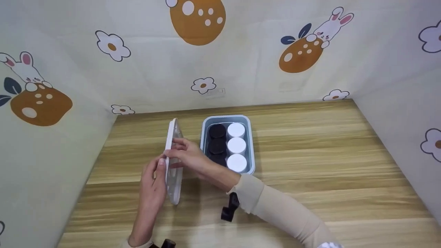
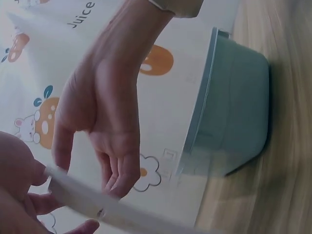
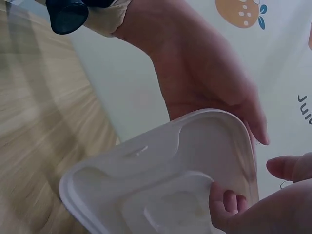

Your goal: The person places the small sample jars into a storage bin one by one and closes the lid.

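A white plastic lid (image 1: pixel 174 179) stands on edge between the two hands, left of a light-blue box (image 1: pixel 252 148). My left hand (image 1: pixel 154 182) holds its outer side, thumb close to the upper edge. From the box side, my right hand (image 1: pixel 191 155) grips the same edge, with its thumb at the rim and its fingers against the recessed inner face. That moulded inner face of the lid (image 3: pixel 146 161) shows in the right wrist view. Inside the box sit black lids (image 1: pixel 217 146) in one row and white lids (image 1: pixel 236 146) in another.
The wood-grain table (image 1: pixel 310 155) lies under everything. Behind it and at both sides hangs a pale cloth (image 1: pixel 248 75) printed with rabbits, fruit and flowers. A black wrist mount (image 1: pixel 230 208) sticks out below the right sleeve.
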{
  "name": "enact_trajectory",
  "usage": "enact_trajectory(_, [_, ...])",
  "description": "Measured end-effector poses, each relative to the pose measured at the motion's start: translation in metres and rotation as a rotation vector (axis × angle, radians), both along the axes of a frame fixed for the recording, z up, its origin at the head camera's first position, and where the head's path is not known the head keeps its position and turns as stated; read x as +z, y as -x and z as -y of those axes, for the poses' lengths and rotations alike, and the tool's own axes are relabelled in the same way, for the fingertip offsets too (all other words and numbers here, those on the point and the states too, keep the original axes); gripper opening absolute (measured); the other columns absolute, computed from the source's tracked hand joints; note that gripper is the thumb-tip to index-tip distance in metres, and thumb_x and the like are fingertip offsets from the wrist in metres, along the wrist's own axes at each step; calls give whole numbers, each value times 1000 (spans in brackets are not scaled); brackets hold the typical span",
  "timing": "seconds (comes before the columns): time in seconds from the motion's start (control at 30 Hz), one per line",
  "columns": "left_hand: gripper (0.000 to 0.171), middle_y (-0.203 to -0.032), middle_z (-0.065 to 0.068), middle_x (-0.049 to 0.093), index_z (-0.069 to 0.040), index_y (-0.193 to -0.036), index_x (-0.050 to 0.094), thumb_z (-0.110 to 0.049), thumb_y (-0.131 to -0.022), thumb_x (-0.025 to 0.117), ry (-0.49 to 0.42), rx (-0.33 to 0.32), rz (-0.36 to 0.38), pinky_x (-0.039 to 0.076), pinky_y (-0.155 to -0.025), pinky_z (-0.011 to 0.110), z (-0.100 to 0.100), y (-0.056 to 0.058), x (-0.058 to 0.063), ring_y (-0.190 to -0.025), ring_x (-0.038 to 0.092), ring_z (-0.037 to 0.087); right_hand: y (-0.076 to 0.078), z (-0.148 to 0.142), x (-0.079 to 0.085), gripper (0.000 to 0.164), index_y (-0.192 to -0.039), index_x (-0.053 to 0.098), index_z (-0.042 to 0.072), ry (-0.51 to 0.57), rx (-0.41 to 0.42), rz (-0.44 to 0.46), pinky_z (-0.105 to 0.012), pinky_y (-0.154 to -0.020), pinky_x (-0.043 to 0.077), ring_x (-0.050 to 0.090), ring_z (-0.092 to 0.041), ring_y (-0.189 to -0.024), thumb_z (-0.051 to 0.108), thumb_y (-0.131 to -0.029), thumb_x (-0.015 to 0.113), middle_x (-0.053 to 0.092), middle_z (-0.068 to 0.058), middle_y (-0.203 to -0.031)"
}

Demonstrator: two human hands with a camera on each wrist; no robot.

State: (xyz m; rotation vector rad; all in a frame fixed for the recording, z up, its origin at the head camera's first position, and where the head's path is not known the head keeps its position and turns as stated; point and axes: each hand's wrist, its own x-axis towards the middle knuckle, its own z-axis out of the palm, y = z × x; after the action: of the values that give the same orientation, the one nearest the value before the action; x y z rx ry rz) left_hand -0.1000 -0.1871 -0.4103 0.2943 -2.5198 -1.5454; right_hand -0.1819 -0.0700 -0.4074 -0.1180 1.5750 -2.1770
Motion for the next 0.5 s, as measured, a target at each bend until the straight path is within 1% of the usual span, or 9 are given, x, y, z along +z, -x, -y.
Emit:
enact_trajectory(0.07, [44, -135, 22, 52, -5, -139, 57, -31, -109, 37, 12, -4, -24, 49, -97, 48, -6, 0, -2, -121, 51, 35, 1, -3, -1, 55, -140, 48, -4, -11, -18, 4, -33, -82, 63, 67, -16, -93, 6, -90, 68, 66, -15, -119])
enact_trajectory(0.13, [41, -132, 19, 56, -3, -134, 62, -28, -109, 40, 40, -22, -63, 51, -96, 45, -12, 1, -5, -119, 55, 33, 2, -8, -2, 52, -137, 52, -4, -43, -37, -3, -30, -79, 63, 67, -14, -89, 7, -89, 70, 68, -14, -114])
enact_trajectory(0.2, [39, -131, 15, 60, -4, -127, 68, -26, -109, 42, 66, -48, -93, 54, -95, 42, -16, 0, -8, -118, 59, 31, 4, -14, -4, 50, -134, 57, -3, -110, -55, -26, -26, -79, 62, 67, -14, -89, 8, -87, 73, 71, -14, -113])
enact_trajectory(0.27, [38, -130, 12, 65, -4, -117, 74, -25, -108, 43, 77, -73, -118, 54, -99, 42, -18, 1, -10, -121, 61, 28, 6, -22, -7, 50, -132, 60, -1, -182, -64, -52, -27, -80, 62, 68, -15, -93, 8, -86, 74, 72, -15, -115])
enact_trajectory(0.33, [39, -125, 10, 70, -6, -111, 76, -25, -108, 43, 68, -78, -116, 54, -99, 40, -19, 3, -13, -120, 63, 27, 9, -30, -11, 49, -131, 62, 0, -242, -70, -69, -29, -83, 63, 69, -18, -96, 5, -84, 75, 72, -16, -117])
enact_trajectory(0.4, [38, -123, 12, 71, -6, -110, 75, -26, -108, 43, 48, -68, -96, 53, -98, 40, -18, 7, -16, -119, 64, 28, 11, -39, -14, 48, -130, 63, 1, -286, -69, -79, -31, -84, 63, 70, -19, -99, 3, -84, 74, 73, -16, -117])
enact_trajectory(0.43, [37, -125, 14, 70, -5, -113, 73, -27, -108, 43, 46, -63, -80, 52, -100, 42, -16, 11, -18, -121, 62, 29, 12, -44, -15, 48, -131, 63, 1, -294, -67, -79, -32, -85, 63, 70, -20, -99, 2, -84, 74, 72, -16, -118])
enact_trajectory(0.5, [37, -131, 21, 63, -1, -123, 66, -27, -107, 45, 75, -55, -39, 49, -105, 48, -9, 20, -24, -125, 57, 35, 14, -52, -16, 49, -131, 62, 1, -300, -64, -81, -33, -86, 63, 70, -20, -98, 1, -84, 73, 72, -17, -117])
